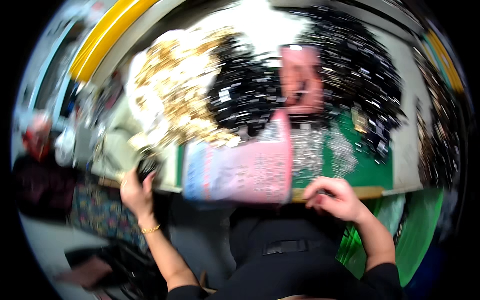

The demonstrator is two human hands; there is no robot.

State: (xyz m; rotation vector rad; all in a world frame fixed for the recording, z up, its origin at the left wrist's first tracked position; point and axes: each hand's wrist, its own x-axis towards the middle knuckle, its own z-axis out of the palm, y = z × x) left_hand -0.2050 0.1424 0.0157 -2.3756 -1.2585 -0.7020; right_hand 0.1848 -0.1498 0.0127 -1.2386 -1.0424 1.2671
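Motion blurs much of the picture. At the left end of the table my left hand [135, 194] is closed around a dark shiny object [148, 166], its exact kind smeared. Over the table's front edge, on the right, my right hand [334, 198] has its fingers curled in a pinch; something small and dark shows between them, too little to name. Between the hands lies a pink and blue printed plastic bag [237, 172]. Behind it spread a heap of small gold pieces [175, 95] and a heap of small shiny black pieces [245, 95].
Silvery small pieces [307, 152] lie on a green mat [372, 172]. A pink container [301, 80] stands between black heaps, the larger one [355, 60] at the right. Green plastic bags [422, 235] hang at the lower right. Another person [40, 165] is at the far left.
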